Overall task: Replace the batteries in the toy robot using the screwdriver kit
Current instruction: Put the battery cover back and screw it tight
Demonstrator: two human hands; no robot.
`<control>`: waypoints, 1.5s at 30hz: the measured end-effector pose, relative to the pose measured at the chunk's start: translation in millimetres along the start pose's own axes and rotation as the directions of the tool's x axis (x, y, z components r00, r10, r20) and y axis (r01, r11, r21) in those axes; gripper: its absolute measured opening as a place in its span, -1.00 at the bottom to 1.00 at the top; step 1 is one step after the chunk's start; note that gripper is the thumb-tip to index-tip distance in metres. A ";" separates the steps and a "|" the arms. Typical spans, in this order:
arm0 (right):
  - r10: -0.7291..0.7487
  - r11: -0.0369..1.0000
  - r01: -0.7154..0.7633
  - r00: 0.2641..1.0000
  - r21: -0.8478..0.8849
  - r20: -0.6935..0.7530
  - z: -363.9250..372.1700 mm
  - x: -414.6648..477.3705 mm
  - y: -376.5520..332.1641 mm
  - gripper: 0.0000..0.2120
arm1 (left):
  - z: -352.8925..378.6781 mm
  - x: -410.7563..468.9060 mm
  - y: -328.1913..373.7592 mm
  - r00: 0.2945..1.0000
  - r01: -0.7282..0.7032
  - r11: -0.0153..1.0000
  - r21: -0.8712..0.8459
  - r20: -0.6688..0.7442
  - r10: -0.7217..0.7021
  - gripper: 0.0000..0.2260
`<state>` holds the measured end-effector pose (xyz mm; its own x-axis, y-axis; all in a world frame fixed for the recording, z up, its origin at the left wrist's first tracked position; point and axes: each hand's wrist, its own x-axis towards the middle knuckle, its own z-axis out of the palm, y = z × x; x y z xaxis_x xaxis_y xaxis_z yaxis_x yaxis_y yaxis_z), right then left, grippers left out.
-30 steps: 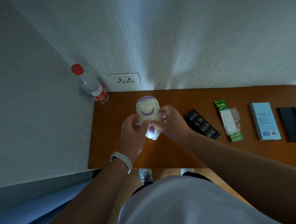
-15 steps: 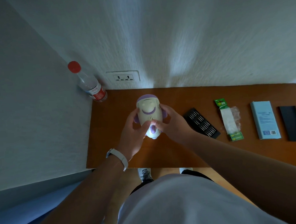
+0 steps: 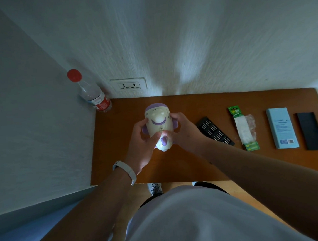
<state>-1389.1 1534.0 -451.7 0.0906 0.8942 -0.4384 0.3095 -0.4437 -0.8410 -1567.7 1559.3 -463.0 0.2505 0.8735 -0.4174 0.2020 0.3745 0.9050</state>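
Toy robot [image 3: 159, 127] clamped in fingers [image 3: 139, 124] of left hand [image 3: 140, 147] and right hand [image 3: 186, 133]; bit tray [image 3: 214, 131], battery pack [image 3: 245, 128] rightward.

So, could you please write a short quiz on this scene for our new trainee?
1. True or false: the toy robot lies untouched on the table.
2. Which item lies nearest the right grip? A. bit tray B. battery pack C. blue box
3. Fill in: the water bottle has a ___ cap.
Key: 1. False: the left grip and right grip both hold it. 2. A. 3. red.
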 end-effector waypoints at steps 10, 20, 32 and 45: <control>-0.010 0.995 0.011 1.000 -0.100 0.010 -1.0 3.1 -6.0 -0.37 | 6.4 -1.0 5.7 1.000 -0.010 1.000 -0.007 -0.030 0.010 -0.54; -0.021 0.992 0.028 0.998 -0.126 0.061 -5.3 2.2 -11.8 -0.37 | 3.6 2.0 3.6 0.996 -0.046 0.997 0.069 -0.078 0.051 -0.59; -0.096 0.987 0.099 0.995 -0.126 0.026 -3.7 5.9 -2.2 -0.39 | -0.6 4.3 4.1 0.994 -0.072 0.975 0.209 -0.070 0.088 -0.63; -0.283 0.901 0.286 0.957 -0.325 0.059 -10.3 -3.4 10.3 -0.47 | -9.8 -7.0 -15.3 0.963 -0.215 0.805 0.553 -0.015 0.268 -0.53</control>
<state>-1376.5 1526.9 -455.6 -0.0569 0.9780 -0.2007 0.6128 -0.1245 -0.7804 -1581.8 1550.5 -473.1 0.2808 0.9465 -0.1587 0.6319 -0.0579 0.7729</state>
